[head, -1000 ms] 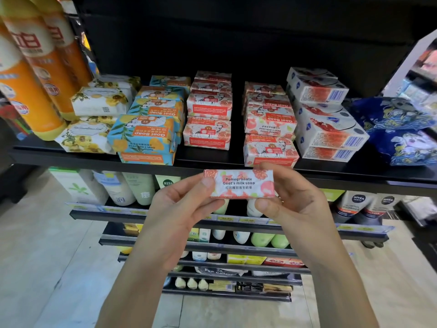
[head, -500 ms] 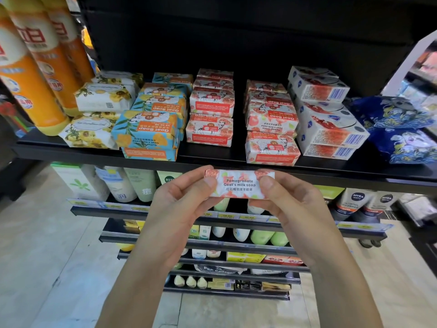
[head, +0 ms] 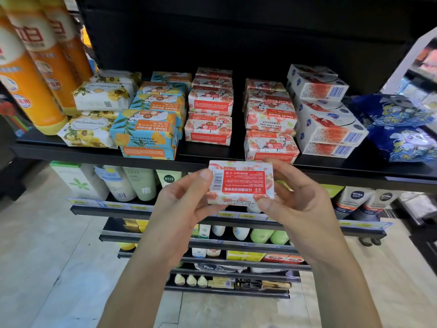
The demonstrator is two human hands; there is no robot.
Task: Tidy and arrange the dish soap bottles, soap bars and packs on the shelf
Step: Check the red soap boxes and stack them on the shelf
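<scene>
A pomegranate goat's milk soap bar (head: 241,182) is held in front of the black shelf edge (head: 94,156), its red back label facing me. My left hand (head: 186,204) pinches its left end, and my right hand (head: 293,197) pinches its right end. On the shelf behind stand two stacks of the same pomegranate soap (head: 209,110) (head: 269,121), a blue-and-yellow goat soap stack (head: 151,124), yellow-flowered white packs (head: 94,114), white boxed soaps (head: 326,114) and tall orange dish soap bottles (head: 30,74) at far left.
Blue patterned soft packs (head: 399,129) lie at the shelf's right end. A gap (head: 238,124) runs between the two pomegranate stacks. Lower shelves (head: 212,218) hold tubes and bottles. Tiled floor (head: 47,256) lies to the left.
Both hands have turned the soap bar from its narrow side face to its broad red-labelled back, and it has tipped toward me. The view has shifted slightly downward.
</scene>
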